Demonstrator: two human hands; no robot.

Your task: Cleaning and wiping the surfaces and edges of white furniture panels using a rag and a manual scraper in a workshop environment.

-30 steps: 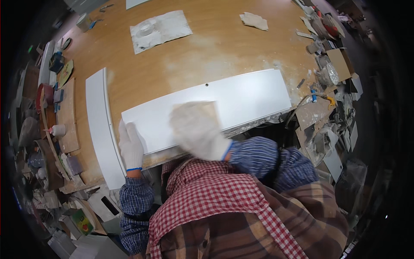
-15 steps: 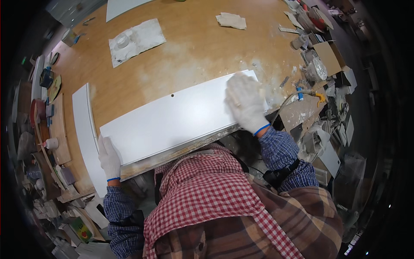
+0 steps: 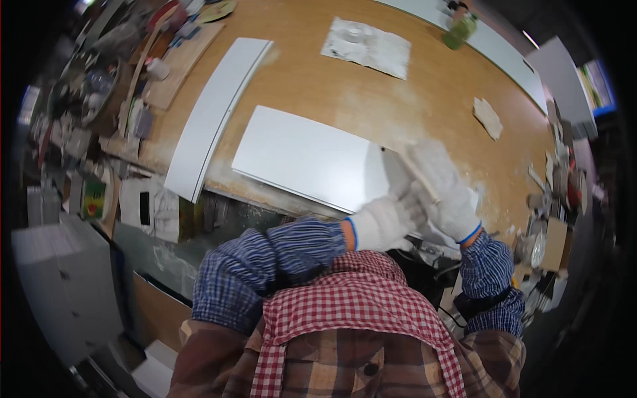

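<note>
A long white panel lies along the near edge of the wooden table. Over its right end, my right hand, in a white glove with a blue cuff edge, is closed around a thin, flat beige pad. Whether the pad is folded cloth or a sanding sheet I cannot make out. My left hand, gloved too, reaches across to the pad's lower end with fingers stretched out and slightly blurred. Its fingertips are close to the pad and the right hand; whether they touch is unclear. Both hands hide the panel's right end.
Left of the panel lies a narrower white board. Farther back on the table are a white sheet with a round clear dish, a beige cloth and a green bottle. Clutter lines both sides; a grey cabinet stands lower left.
My left hand has left the panel's left end and crossed over to my right hand. The right hand has come off the panel's surface with the pad. The view has turned.
</note>
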